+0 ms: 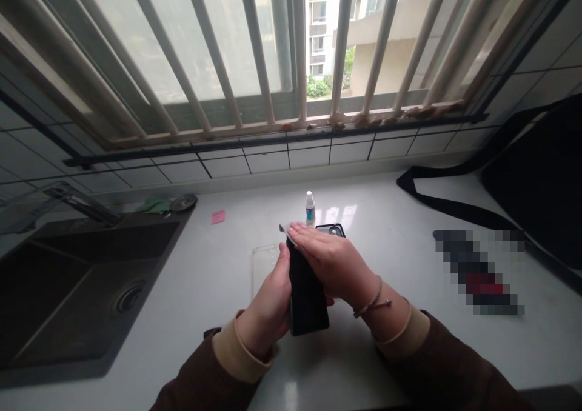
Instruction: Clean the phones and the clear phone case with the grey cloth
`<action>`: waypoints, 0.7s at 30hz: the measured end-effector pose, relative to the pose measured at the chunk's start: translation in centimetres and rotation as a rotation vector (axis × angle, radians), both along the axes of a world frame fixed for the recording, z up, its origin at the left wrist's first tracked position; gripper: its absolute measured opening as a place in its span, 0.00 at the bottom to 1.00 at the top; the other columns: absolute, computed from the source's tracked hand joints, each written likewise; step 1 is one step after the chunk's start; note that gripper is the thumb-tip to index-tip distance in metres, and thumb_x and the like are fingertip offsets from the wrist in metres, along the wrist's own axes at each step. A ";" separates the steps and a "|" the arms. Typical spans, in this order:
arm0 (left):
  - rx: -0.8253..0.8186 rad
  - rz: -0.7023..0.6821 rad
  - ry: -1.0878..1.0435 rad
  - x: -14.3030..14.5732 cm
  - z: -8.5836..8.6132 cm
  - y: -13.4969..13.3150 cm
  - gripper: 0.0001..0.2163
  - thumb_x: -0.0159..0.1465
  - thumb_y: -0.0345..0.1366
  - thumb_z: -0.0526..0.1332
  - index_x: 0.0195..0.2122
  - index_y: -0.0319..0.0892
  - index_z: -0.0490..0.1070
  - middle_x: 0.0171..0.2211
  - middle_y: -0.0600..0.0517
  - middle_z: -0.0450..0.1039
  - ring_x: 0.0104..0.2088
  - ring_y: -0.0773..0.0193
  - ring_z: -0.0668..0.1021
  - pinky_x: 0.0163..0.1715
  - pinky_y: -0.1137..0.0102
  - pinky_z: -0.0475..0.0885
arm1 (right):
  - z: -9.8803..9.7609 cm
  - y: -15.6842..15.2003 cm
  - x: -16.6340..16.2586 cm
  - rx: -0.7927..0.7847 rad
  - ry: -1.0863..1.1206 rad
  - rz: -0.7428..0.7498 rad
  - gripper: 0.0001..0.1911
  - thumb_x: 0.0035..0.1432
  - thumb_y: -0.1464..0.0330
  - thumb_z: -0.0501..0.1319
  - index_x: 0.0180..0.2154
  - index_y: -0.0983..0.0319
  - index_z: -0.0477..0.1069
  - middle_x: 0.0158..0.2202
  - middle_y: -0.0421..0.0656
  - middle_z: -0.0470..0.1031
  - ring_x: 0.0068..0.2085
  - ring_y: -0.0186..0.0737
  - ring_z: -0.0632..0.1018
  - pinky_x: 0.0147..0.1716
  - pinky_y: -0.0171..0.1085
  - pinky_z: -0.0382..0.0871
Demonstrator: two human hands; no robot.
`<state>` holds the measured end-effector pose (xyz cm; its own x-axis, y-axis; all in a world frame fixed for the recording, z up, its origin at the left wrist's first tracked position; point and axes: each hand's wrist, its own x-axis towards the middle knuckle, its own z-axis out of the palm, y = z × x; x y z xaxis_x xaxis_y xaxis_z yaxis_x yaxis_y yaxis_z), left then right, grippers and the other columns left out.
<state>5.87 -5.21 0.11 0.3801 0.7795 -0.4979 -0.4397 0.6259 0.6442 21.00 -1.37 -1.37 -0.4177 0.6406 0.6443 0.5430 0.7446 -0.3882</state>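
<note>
A black smartphone (307, 293) is tilted above the counter, its dark face towards me. My left hand (271, 293) is closed around its left edge, the thumb lying along the side. Across the phone's upper end lies my right hand (325, 254), fingers pressed together over a thin grey cloth (282, 229), whose edge peeks out at the fingertips. Most of the cloth is hidden under that hand. A clear phone case (261, 262) rests on the counter behind my left hand. Beyond my right hand, a dark-rimmed object with a round camera ring (335, 230) is partly covered.
A small white bottle with a blue label (310, 208) stands past the phone. A pink paper (218, 217) lies on the white counter (204, 290). The dark sink (97, 350) and faucet (86, 205) are left. On the right lie a black bag (541, 168) and its strap (445, 202).
</note>
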 end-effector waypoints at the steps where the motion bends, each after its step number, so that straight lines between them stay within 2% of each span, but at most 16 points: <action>1: 0.020 0.051 -0.039 0.1 -0.2 0.2 0.30 0.76 0.60 0.48 0.64 0.45 0.74 0.45 0.42 0.85 0.40 0.52 0.87 0.48 0.55 0.82 | 0.0 0.0 0.0 0.009 -0.022 0.028 0.23 0.73 0.77 0.55 0.65 0.64 0.74 0.65 0.52 0.76 0.67 0.45 0.76 0.70 0.44 0.69; 2: 0.053 0.125 -0.094 0.2 -0.4 0.4 0.27 0.77 0.57 0.50 0.65 0.46 0.73 0.50 0.43 0.84 0.47 0.53 0.86 0.53 0.58 0.80 | -0.1 -0.1 -0.1 0.013 -0.044 0.052 0.24 0.73 0.77 0.55 0.65 0.64 0.74 0.65 0.51 0.75 0.67 0.45 0.76 0.70 0.43 0.69; 4: 0.100 0.271 -0.147 0.4 -0.6 0.7 0.24 0.78 0.52 0.52 0.64 0.44 0.75 0.57 0.44 0.81 0.57 0.57 0.83 0.61 0.64 0.75 | -0.3 -0.2 -0.3 0.006 -0.076 0.088 0.25 0.72 0.78 0.56 0.65 0.63 0.74 0.65 0.50 0.76 0.66 0.44 0.76 0.70 0.42 0.69; 6: 0.093 0.335 -0.136 0.4 -0.7 1.1 0.23 0.78 0.50 0.53 0.60 0.39 0.77 0.56 0.41 0.82 0.58 0.56 0.82 0.63 0.65 0.74 | -0.4 -0.3 -0.6 -0.010 -0.096 0.118 0.24 0.71 0.78 0.56 0.64 0.62 0.75 0.65 0.50 0.77 0.65 0.45 0.78 0.69 0.42 0.70; 10: 0.021 0.322 -0.109 -0.3 -0.4 1.7 0.26 0.78 0.53 0.51 0.51 0.34 0.79 0.44 0.37 0.84 0.48 0.50 0.86 0.56 0.57 0.79 | 0.0 -0.9 -0.9 -0.015 -0.156 0.198 0.17 0.72 0.75 0.58 0.58 0.63 0.78 0.61 0.52 0.80 0.61 0.46 0.82 0.67 0.43 0.72; 14: -0.064 0.361 -0.047 -1.5 0.2 2.4 0.33 0.76 0.58 0.46 0.41 0.32 0.79 0.31 0.37 0.82 0.35 0.49 0.86 0.42 0.55 0.84 | 0.6 -1.8 -1.3 -0.010 -0.203 0.303 0.14 0.70 0.74 0.60 0.53 0.61 0.79 0.56 0.47 0.84 0.58 0.42 0.84 0.68 0.41 0.70; 17: -0.074 0.458 -0.044 -2.2 0.8 2.8 0.33 0.75 0.59 0.47 0.40 0.33 0.78 0.30 0.38 0.80 0.30 0.51 0.84 0.34 0.56 0.84 | 0.8 -2.3 -1.4 -0.010 -0.197 0.361 0.15 0.70 0.74 0.60 0.55 0.61 0.78 0.57 0.45 0.84 0.61 0.41 0.81 0.71 0.41 0.65; 21: -0.109 0.491 -0.150 -2.6 1.5 3.0 0.33 0.74 0.61 0.47 0.42 0.33 0.77 0.32 0.39 0.80 0.31 0.51 0.84 0.32 0.58 0.83 | 0.7 -2.6 -1.5 0.006 -0.152 0.408 0.18 0.72 0.71 0.58 0.60 0.59 0.75 0.62 0.42 0.80 0.66 0.38 0.77 0.73 0.39 0.60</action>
<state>3.26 -2.25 1.57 0.0561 0.8304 -0.5543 -0.7803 0.3828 0.4946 19.51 -3.98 -0.66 -0.7259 0.3998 0.5597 0.2545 0.9121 -0.3214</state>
